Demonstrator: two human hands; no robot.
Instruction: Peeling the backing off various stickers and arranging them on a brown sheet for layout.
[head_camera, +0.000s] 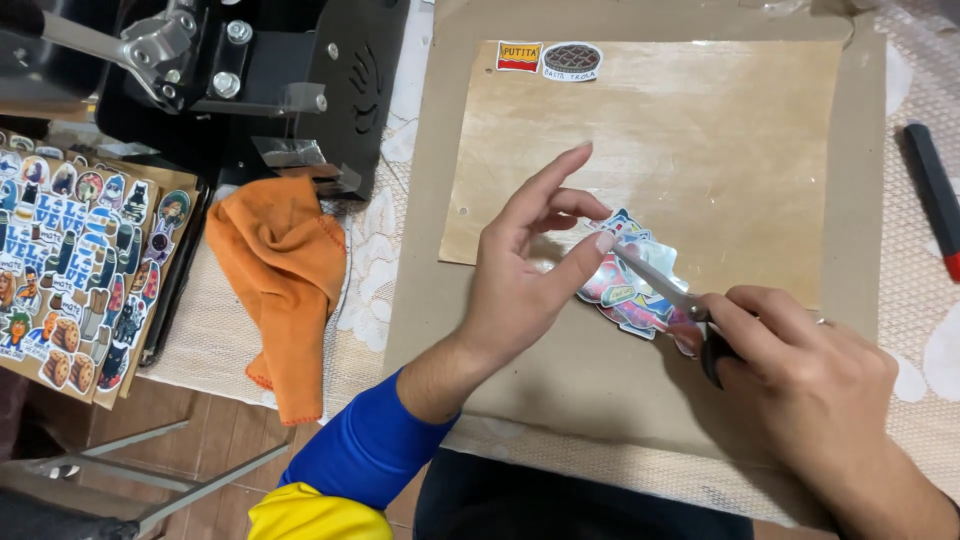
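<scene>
My left hand (530, 270) pinches a small stack of colourful cut-out stickers (632, 290) between thumb and fingers, just above a brown cardboard sheet (640, 400). My right hand (800, 370) grips a pair of scissors (665, 285) with black handles; the metal blades point left and lie across the stickers. A lighter, glossy brown sheet (700, 150) rests on the cardboard, with two finished stickers (550, 58) at its top left corner.
An orange cloth (285, 270) lies left of the cardboard. A printed sticker sheet (75, 260) sits at the far left. A black press machine (240, 80) stands at the top left. A black and red pen (935, 195) lies at the right on the lace tablecloth.
</scene>
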